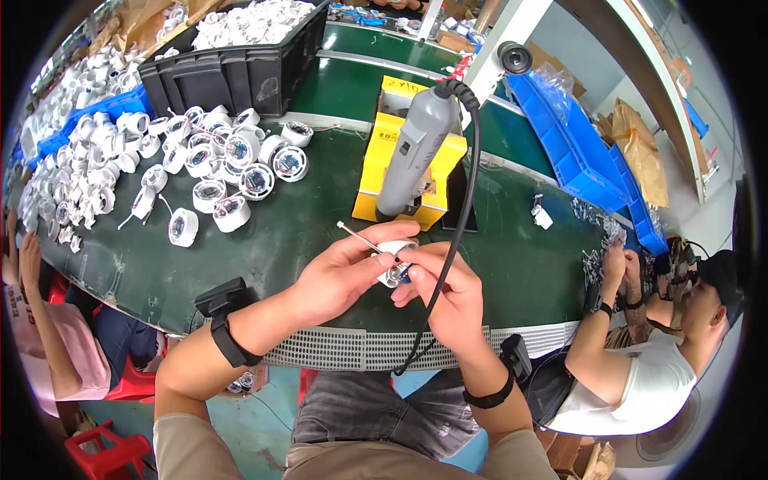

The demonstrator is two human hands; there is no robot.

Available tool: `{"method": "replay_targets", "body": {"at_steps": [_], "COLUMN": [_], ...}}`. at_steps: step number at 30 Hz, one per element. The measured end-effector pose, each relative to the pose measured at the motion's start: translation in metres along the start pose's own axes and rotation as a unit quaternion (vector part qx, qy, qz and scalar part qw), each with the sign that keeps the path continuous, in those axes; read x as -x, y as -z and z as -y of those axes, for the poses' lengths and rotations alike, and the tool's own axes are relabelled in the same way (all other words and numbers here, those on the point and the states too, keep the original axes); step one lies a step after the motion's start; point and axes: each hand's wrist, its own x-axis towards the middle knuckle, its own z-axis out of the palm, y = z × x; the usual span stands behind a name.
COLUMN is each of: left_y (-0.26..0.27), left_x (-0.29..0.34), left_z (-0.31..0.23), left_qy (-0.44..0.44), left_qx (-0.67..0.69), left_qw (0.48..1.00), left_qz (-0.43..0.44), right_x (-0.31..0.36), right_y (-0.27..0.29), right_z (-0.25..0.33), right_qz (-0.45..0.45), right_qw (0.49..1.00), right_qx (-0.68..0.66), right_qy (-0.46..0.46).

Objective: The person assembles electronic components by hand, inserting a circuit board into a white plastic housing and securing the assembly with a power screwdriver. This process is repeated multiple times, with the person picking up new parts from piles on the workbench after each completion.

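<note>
Both my hands grip one small white round part point(396, 264) over the green tabletop point(288, 232). Left hand point(340, 276) fingers pinch it, right hand point(448, 292) fingers clamp it too. Grey electric screwdriver point(416, 152) hangs just above.

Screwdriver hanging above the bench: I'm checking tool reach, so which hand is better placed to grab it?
Right, probably. The screwdriver hangs just above the right hand, its cord running past that hand. The left hand pinches the white part.

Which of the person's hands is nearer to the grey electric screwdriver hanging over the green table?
Right. The right hand lies almost straight below the grey electric screwdriver's tip, beside its black cord; the left hand sits lower and further left.
</note>
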Motion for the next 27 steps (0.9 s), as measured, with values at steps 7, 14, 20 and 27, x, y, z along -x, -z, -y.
{"method": "replay_targets", "body": {"at_steps": [7, 14, 20, 27], "left_y": [-0.007, -0.006, 0.004, 0.01], "left_x": [0.002, 0.001, -0.005, -0.005], "left_z": [-0.001, 0.003, 0.002, 0.005], "left_qy": [0.001, -0.016, 0.132, 0.141], "left_qx": [0.059, -0.008, -0.157, -0.138], "left_qw": [0.997, 0.995, 0.979, 0.968], "left_qz": [0.046, 0.098, -0.008, -0.156], "right_x": [0.003, -0.001, -0.013, -0.078], "right_y": [0.008, -0.007, 0.007, -0.041], "right_z": [-0.009, -0.014, -0.017, 0.003], "right_qz": [-0.024, -0.088, -0.041, -0.051], "right_qw": [0.984, 0.995, 0.984, 0.97], "right_qx": [0.158, 0.031, 0.17, 0.221], "right_qy": [0.075, 0.035, 0.027, 0.085]}}
